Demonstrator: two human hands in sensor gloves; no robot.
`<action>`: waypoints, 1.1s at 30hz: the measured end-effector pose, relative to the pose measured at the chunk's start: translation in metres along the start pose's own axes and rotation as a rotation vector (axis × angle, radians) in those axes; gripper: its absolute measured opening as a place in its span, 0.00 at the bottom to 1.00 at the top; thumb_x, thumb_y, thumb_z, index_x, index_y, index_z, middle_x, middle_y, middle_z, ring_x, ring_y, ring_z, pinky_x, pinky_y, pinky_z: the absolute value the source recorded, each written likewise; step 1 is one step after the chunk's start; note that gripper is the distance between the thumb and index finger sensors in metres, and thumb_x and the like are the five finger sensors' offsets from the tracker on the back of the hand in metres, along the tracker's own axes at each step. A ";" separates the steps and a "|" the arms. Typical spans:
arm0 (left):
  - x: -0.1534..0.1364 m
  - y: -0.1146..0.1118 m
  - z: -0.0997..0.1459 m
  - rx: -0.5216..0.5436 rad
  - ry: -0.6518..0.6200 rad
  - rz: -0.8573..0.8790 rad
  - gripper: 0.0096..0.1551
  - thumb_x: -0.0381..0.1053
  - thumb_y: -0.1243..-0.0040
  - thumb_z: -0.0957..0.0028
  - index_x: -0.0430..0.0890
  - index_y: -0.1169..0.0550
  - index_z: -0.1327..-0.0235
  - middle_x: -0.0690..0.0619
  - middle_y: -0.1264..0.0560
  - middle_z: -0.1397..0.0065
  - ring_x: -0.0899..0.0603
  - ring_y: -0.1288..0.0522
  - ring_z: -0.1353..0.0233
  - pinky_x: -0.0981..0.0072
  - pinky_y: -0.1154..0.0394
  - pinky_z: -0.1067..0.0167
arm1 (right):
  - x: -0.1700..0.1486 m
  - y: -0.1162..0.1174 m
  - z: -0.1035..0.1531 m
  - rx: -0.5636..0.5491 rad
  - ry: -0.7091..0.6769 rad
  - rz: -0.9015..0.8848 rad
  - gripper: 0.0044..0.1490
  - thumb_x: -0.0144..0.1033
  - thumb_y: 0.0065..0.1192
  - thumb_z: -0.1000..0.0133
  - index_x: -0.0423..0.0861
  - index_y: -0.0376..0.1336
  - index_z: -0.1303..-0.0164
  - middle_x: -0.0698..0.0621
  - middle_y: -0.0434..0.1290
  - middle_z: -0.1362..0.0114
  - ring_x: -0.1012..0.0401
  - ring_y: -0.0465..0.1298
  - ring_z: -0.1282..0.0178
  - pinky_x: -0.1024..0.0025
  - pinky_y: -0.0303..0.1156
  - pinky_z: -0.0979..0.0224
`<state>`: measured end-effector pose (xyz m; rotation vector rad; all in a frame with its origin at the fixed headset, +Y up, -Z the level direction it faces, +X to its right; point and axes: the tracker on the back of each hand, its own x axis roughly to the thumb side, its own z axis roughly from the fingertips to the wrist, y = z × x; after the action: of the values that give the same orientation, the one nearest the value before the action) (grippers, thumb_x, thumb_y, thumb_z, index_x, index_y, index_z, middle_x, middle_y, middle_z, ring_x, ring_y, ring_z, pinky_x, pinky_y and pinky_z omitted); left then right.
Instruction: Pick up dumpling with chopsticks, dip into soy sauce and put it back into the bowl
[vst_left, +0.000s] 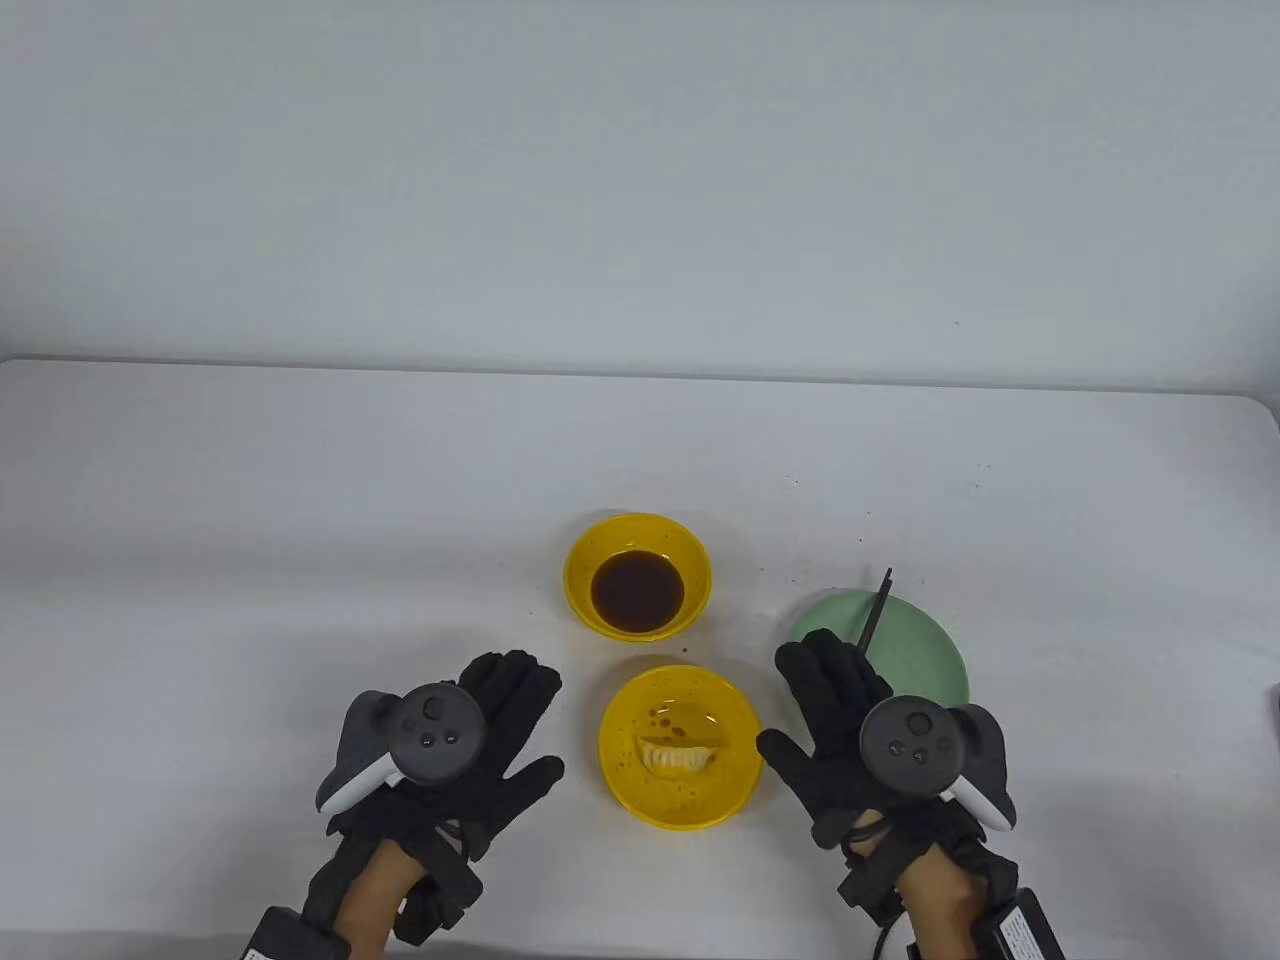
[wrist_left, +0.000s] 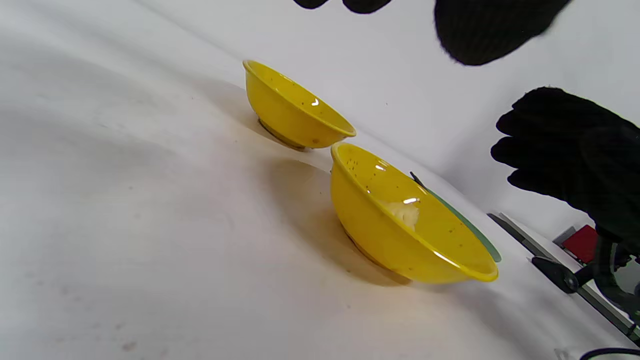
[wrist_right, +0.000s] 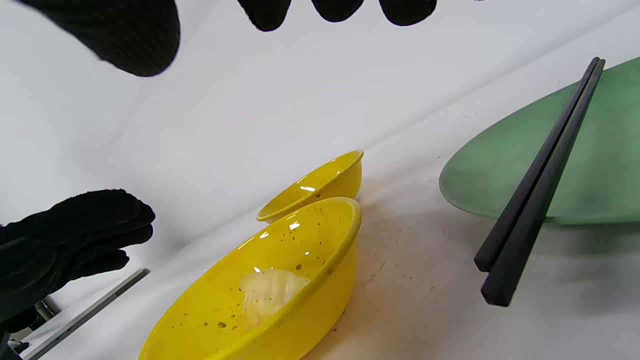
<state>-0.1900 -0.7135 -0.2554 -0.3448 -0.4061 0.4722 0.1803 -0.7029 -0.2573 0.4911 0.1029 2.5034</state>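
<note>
Both hands, left hand (vst_left: 470, 740) and right hand (vst_left: 850, 720), hover flat-fingered, holding nothing, flanking the near-edge bowl (vst_left: 625, 775) with its dumpling (vst_left: 678, 755), chopsticks (wrist_right: 542, 182) resting across the green plate (vst_left: 925, 650), soy sauce (vst_left: 637, 590) behind.

Table (vst_left: 300, 480): white, matte top, rounded far right corner, faint brown specks and stains near its middle. Far edge meets the wall.
Wall (vst_left: 640, 170): plain, pale grey-white, unmarked, fills the upper part of the table view.
Light: even, diffuse, soft shadows on the tabletop.
Off the table's edge, in the left wrist view: a grey rail (wrist_left: 575, 285), a red object (wrist_left: 582, 242), a black cable (wrist_left: 607, 354).
</note>
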 end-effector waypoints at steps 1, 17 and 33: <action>0.000 -0.001 -0.001 -0.010 -0.001 0.000 0.50 0.71 0.51 0.47 0.64 0.57 0.16 0.57 0.62 0.11 0.37 0.64 0.11 0.32 0.63 0.20 | 0.000 0.001 0.000 0.007 0.004 -0.003 0.53 0.59 0.58 0.44 0.48 0.40 0.18 0.36 0.38 0.15 0.35 0.44 0.18 0.31 0.44 0.26; 0.000 0.000 0.001 -0.002 -0.006 -0.007 0.50 0.71 0.51 0.47 0.62 0.56 0.16 0.55 0.60 0.11 0.36 0.61 0.11 0.32 0.61 0.21 | -0.019 -0.027 0.011 -0.152 0.085 -0.007 0.48 0.51 0.59 0.43 0.48 0.43 0.19 0.38 0.48 0.16 0.36 0.55 0.21 0.34 0.53 0.27; 0.001 -0.003 -0.001 -0.024 -0.004 -0.026 0.50 0.71 0.51 0.47 0.62 0.56 0.16 0.54 0.58 0.11 0.36 0.59 0.11 0.32 0.60 0.21 | -0.078 -0.011 -0.023 -0.018 0.270 0.248 0.37 0.31 0.62 0.44 0.49 0.54 0.24 0.44 0.67 0.23 0.45 0.73 0.30 0.41 0.67 0.30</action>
<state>-0.1880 -0.7159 -0.2544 -0.3619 -0.4202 0.4433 0.2369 -0.7367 -0.3061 0.1627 0.1302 2.8006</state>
